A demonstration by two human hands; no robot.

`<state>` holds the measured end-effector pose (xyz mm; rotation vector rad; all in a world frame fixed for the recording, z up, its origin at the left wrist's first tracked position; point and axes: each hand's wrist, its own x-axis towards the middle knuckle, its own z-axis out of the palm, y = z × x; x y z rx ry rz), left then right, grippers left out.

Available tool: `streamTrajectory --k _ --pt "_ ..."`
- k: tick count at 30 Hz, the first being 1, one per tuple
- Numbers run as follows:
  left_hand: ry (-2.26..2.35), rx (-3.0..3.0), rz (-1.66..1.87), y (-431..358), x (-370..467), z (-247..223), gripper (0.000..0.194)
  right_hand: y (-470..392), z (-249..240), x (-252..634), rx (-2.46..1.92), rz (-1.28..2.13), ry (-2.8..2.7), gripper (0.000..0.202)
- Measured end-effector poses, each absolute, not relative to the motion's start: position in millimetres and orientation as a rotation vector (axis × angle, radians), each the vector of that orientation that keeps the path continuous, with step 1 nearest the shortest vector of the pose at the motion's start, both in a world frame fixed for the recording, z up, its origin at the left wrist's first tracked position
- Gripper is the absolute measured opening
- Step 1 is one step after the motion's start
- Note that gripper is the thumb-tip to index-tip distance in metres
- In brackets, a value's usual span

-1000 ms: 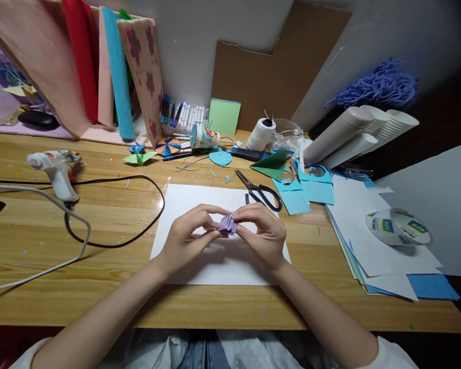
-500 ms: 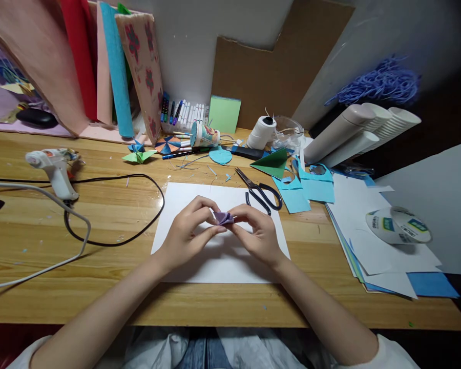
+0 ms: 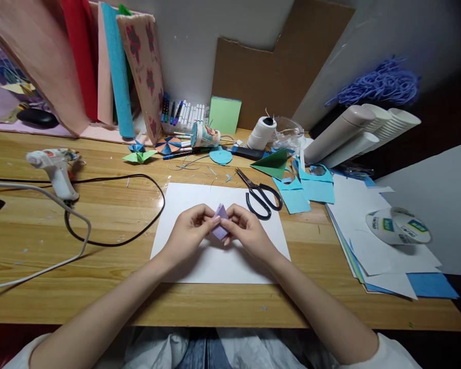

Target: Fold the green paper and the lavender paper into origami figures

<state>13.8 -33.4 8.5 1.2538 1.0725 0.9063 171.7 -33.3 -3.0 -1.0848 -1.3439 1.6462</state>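
Note:
A small folded purple paper [image 3: 220, 231] is held upright above a white sheet [image 3: 200, 274], its pointed end at the top and its flat face toward me. My left hand [image 3: 190, 230] pinches its left edge, thumb on the near face. My right hand [image 3: 249, 233] grips the right edge in the same way, the two thumbs almost meeting. The fingers behind the paper are partly hidden. Black-handled scissors [image 3: 259, 192] lie spread just beyond my right hand, partly on the sheet.
A white glue gun [image 3: 59, 174] and looping cords lie at left. Blue paper pieces [image 3: 317, 187], a green folded paper [image 3: 272, 163] and a thread spool [image 3: 260, 134] are behind the scissors. Stacked paper [image 3: 384, 261] with a tape roll [image 3: 398, 225] sits at right.
The purple paper has turned from lying nearly flat and sideways to standing with its point up and its face toward me. Both thumbs have shifted onto its front.

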Motion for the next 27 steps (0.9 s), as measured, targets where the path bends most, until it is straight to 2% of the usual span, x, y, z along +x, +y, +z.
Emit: streamTrajectory --k 4,9,14,27 --pt "0.996 1.23 0.86 -33 12 9 0.022 -35 -6 170 -1.105 1.77 -1.325 0.032" --pt "0.887 1.244 0.745 -36 14 9 0.022 -33 -4 173 -1.14 1.518 -1.467 0.04" --pt "0.878 1.152 0.669 -42 21 11 0.019 -32 -4 175 -1.159 1.325 -1.535 0.039" --pt "0.873 1.059 0.517 -42 22 0 0.034 -30 -6 175 -1.203 1.291 -1.634 0.039"
